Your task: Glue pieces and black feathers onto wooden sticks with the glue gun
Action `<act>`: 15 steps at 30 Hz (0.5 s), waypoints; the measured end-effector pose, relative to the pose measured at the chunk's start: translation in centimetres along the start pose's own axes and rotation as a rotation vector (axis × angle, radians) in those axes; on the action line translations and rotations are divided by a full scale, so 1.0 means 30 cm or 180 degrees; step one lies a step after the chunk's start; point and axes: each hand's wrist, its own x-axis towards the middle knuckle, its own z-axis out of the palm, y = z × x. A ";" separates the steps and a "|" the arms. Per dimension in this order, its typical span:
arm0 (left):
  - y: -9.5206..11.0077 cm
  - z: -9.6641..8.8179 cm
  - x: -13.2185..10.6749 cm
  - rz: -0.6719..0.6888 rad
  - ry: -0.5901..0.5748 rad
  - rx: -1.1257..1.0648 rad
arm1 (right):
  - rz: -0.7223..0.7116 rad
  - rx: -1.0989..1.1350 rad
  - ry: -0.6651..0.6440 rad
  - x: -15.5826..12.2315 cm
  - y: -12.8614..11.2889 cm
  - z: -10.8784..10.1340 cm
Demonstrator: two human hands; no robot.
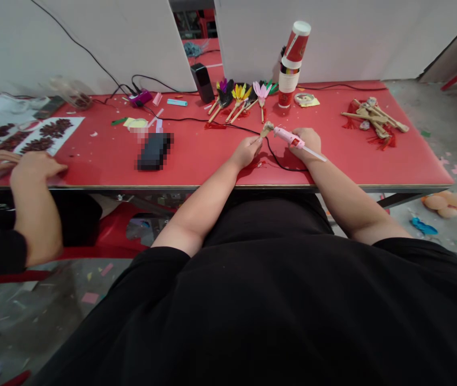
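Observation:
My right hand (307,142) is wrapped round a pink hot glue gun (287,136), with a pale glue stick (315,154) poking out of its back end. The gun's nozzle points left at the beige head of a small wooden stick piece (267,128), so close that I cannot tell whether they touch. That piece is pinched in my left hand (248,151), which hides most of its handle. Red tassel threads (258,164) show below the left hand. Behind lie finished-looking sticks with yellow feathers (241,93), pink feathers (261,91) and dark feathers (225,95).
On the red table (204,153), a pile of tasselled sticks (373,119) lies right. Stacked paper cups (290,80), a tape roll (304,98), a black box (202,83) and a blurred dark object (155,151) stand about. A black cord crosses the middle. Another person's hands (35,163) work at left.

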 end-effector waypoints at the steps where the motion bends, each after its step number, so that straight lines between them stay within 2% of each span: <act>1: 0.001 0.002 -0.001 -0.0025 0.0013 -0.0035 | 0.0004 0.0008 0.0014 0.002 0.002 0.002; 15: 0.000 0.002 0.002 0.0069 -0.0013 0.0005 | 0.0021 0.0212 0.0002 0.003 0.011 0.004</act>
